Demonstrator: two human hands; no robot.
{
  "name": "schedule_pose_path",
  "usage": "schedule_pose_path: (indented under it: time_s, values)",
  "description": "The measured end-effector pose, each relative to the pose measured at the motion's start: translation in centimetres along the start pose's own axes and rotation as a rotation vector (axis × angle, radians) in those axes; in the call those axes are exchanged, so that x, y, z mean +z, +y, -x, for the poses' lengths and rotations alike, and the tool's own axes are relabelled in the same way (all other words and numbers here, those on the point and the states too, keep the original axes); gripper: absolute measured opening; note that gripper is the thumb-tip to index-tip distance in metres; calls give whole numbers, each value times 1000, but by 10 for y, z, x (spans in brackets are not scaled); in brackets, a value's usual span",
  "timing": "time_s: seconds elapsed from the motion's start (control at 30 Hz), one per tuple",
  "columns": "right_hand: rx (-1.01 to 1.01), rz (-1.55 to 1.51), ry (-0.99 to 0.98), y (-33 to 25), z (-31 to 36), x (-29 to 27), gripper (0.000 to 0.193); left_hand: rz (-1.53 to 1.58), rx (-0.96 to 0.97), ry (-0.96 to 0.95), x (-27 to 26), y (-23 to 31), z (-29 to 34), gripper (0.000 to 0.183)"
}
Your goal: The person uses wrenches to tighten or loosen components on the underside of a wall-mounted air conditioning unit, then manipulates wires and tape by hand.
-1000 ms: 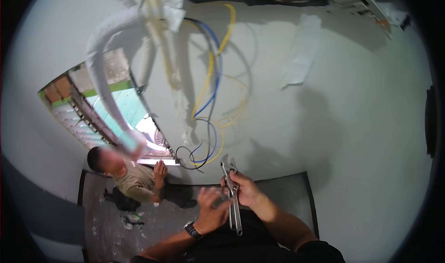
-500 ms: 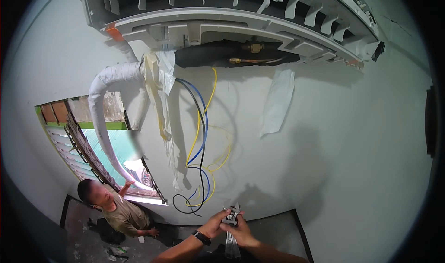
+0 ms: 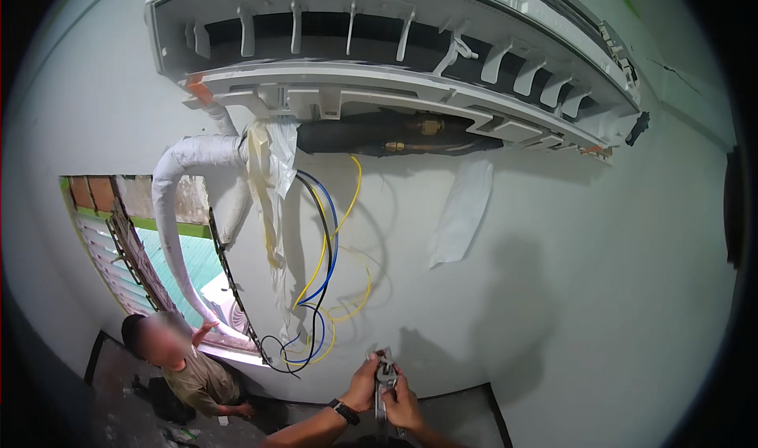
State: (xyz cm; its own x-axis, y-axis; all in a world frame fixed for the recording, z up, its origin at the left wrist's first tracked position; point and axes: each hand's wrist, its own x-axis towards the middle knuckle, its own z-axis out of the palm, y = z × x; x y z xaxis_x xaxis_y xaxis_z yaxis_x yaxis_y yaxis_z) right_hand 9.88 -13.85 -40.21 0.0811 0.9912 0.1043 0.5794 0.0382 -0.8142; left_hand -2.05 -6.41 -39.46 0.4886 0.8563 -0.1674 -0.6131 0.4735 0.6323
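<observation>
Low in front of the wall, my left hand (image 3: pixel 362 388) and my right hand (image 3: pixel 403 404) are closed on a metal adjustable wrench (image 3: pixel 385 371). Its jaws point up and its handle runs down between my palms. Fingers from both sides hide part of the wrench head. Above hangs an air conditioner indoor unit (image 3: pixel 316 78) with its front cover off. Under it run black-wrapped pipes with a brass flare nut (image 3: pixel 395 146) and a larger brass fitting (image 3: pixel 430 126). My hands are well below these fittings, apart from them.
Loose yellow, blue and black wires (image 3: pixel 335 239) dangle left of my hands. A white-wrapped pipe (image 3: pixel 167 203) bends down through a louvred window (image 3: pixel 126 251). A person (image 3: pixel 197 377) stands at lower left, one hand near that pipe. A white plastic strip (image 3: pixel 462 215) hangs on the wall.
The view has tilted up, so the unit and pipes sit lower in the picture. My hands have shifted slightly left in view, and the grip around the wrench head has changed.
</observation>
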Motion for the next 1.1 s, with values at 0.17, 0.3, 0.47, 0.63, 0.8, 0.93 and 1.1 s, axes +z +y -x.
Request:
schedule_pose_path:
  time_s: [0.17, 0.3, 0.47, 0.63, 0.8, 0.93, 1.1]
  values:
    - [-25, -55, 71, -15, -21, -29, 45, -424, 653, 66, 24, 35, -26, 59]
    - [-23, -344, 28, -58, -55, -76, 44, -537, 752, 75, 94, 119, -8, 48]
    - [-505, -159, 116, -140, -123, -132, 42, -853, 970, 62, 171, 199, 4, 35]
    - [-773, 20, 555, -252, -193, -149, 34, -761, 1055, 108, 212, 253, -17, 34]
    - [-898, 66, 604, -277, -245, -154, 37, -737, 1139, 66, 214, 264, -43, 34]
    - [-838, 86, 644, -287, -254, -144, 36, -631, 1116, 20, 204, 267, -45, 34]
    - [-768, 59, 666, -296, -260, -139, 33, -755, 1177, 12, 198, 272, -51, 36]
